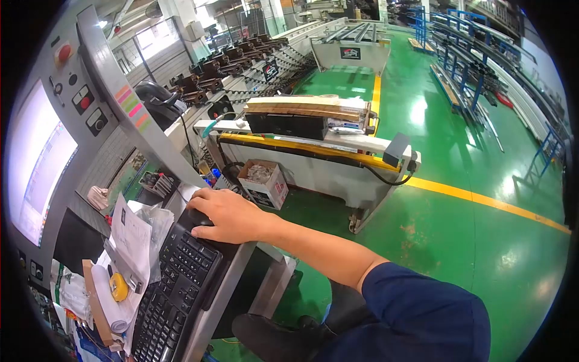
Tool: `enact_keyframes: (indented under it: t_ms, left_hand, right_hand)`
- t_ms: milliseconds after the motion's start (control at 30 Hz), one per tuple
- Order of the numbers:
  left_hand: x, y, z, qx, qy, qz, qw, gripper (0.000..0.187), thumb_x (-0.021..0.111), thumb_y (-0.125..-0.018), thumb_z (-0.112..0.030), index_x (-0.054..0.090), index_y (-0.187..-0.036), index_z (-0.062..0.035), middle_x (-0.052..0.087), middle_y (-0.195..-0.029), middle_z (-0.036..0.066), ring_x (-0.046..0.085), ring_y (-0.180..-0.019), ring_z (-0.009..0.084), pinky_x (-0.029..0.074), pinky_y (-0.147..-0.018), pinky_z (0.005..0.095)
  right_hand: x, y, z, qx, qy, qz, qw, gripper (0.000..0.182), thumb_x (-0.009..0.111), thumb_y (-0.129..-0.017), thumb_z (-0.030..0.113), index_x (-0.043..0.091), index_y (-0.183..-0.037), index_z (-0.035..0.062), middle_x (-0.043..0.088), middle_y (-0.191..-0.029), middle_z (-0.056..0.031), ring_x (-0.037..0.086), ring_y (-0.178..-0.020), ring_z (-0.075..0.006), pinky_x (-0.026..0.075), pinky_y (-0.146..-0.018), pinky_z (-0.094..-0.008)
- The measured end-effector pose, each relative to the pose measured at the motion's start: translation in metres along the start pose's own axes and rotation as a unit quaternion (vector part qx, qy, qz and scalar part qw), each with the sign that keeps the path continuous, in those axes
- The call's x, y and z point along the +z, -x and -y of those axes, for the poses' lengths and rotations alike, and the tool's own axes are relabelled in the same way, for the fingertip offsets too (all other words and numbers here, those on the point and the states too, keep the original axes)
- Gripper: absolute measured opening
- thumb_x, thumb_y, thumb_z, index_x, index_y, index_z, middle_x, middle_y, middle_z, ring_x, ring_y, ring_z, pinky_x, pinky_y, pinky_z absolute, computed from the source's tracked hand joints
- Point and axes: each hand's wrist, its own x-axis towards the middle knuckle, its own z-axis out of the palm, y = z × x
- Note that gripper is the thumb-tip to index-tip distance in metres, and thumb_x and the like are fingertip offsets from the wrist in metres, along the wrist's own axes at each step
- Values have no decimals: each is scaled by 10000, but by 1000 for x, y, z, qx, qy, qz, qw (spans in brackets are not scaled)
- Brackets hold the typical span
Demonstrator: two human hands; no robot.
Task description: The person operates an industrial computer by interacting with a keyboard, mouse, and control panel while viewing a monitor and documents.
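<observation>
My right hand (224, 215) rests over a black computer mouse (198, 218), its fingers curved round it. Only part of the mouse shows between thumb and fingers. The mouse sits at the far end of a narrow console shelf, beside a black keyboard (175, 289). To the left, a lit screen (42, 163) is set in a grey control panel (90, 142). My left hand is out of view.
Printed papers (131, 232), a yellow tape measure (119, 287) and a paper roll (107, 298) lie beside the keyboard. A cardboard box (263, 184) stands by a machine frame (313, 172). Racks of long metal profiles (470, 72) stand at the right.
</observation>
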Motion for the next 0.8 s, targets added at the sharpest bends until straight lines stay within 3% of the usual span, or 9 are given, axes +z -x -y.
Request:
enact_keyframes:
  t_ms: [267, 367, 567, 700, 733, 800]
  left_hand:
    - [-1, -1, -7, -29, -12, -2, 1000, 686, 741, -1129, -257, 534, -1734, -10, 553, -1772, 243, 496, -1635, 426, 352, -1363, 489]
    - [3, -1, 6, -7, 2, -6, 1000, 695, 741, -1127, -248, 523, -1744, -12, 550, -1774, 242, 497, -1633, 430, 351, -1364, 488]
    - [0, -2, -1, 1, -15, -1, 1000, 720, 740, -1120, -274, 512, -1759, -34, 540, -1779, 248, 475, -1655, 428, 336, -1375, 487]
    - [-3, -1, -4, -41, -4, 23, 999, 735, 745, -1119, -300, 506, -1763, -38, 530, -1788, 250, 467, -1662, 427, 327, -1380, 486]
    - [-3, -1, -8, -46, -11, 18, 999, 737, 756, -1117, -308, 512, -1759, -39, 537, -1784, 248, 470, -1661, 422, 328, -1379, 485]
    - [-2, 3, -5, -50, -18, 8, 999, 732, 761, -1119, -323, 522, -1757, -54, 559, -1770, 237, 480, -1657, 416, 335, -1373, 483]
  right_hand:
    - [-1, 0, 1, 6, -5, 4, 1000, 588, 836, -994, 424, 733, -1397, 10, 714, -1397, -229, 713, -1303, -445, 567, -1123, -539]
    - [-7, 0, 4, 17, -6, 38, 999, 595, 802, -1046, 421, 696, -1467, 14, 677, -1488, -201, 689, -1338, -436, 540, -1162, -535]
    - [-9, -1, 7, 26, -30, 28, 999, 578, 827, -1008, 411, 724, -1416, 15, 706, -1425, -222, 702, -1320, -445, 543, -1158, -536]
    - [-11, 0, 10, 36, -32, 30, 998, 577, 826, -1010, 416, 723, -1419, 23, 703, -1438, -218, 698, -1319, -456, 544, -1158, -545]
    - [-9, 0, 5, 17, -13, 32, 999, 589, 818, -1043, 427, 693, -1467, 38, 671, -1505, -169, 764, -1050, -364, 599, -1011, -515]
    - [-9, 1, 4, 13, -11, 29, 999, 585, 813, -1045, 430, 693, -1468, 44, 671, -1511, -167, 764, -1051, -364, 596, -1016, -517]
